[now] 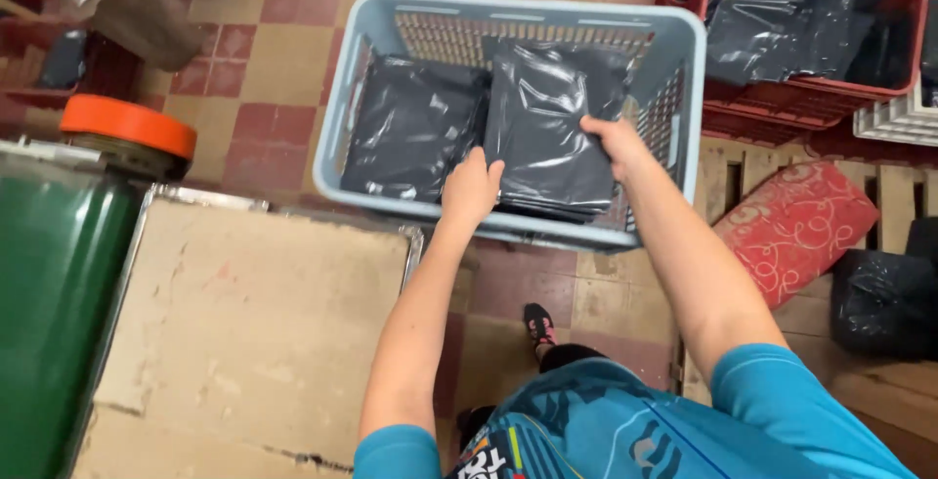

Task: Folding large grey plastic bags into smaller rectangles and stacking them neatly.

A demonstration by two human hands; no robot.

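**Right on the stack: both hands at the dark bags in the blue basket**

Here, a flat stack of black plastic bags (552,132), lying in the right half of the pale blue basket (684,98), long axis running away from the body toward the far wall. Gripped at its right edge by the right hand (614,142), fingers folded over the top bag. Pressed at its near left corner by the left hand (471,186), knuckles up, fingers curled down onto the plastic; whether anything is pinched underneath, cannot tell. Both hands touching the stack, so neither nearer; the right reaching further in, the left at the near rim.

Just beside it, to the left in the same basket, a second pile of black bags (410,127), lying flat, touched by neither hand. Slatted basket walls showing bare behind both piles.

Further out: a red crate (811,108) at upper right, filled with more dark bags. A red patterned cushion (796,225) on wooden slats at right, with a bulging black sack (884,303) next to it. At lower left, a worn, scuffed worktop (254,323), and past it a green roll (54,303) with an orange cap (127,125). Red and tan tiled floor (264,59) beneath everything.
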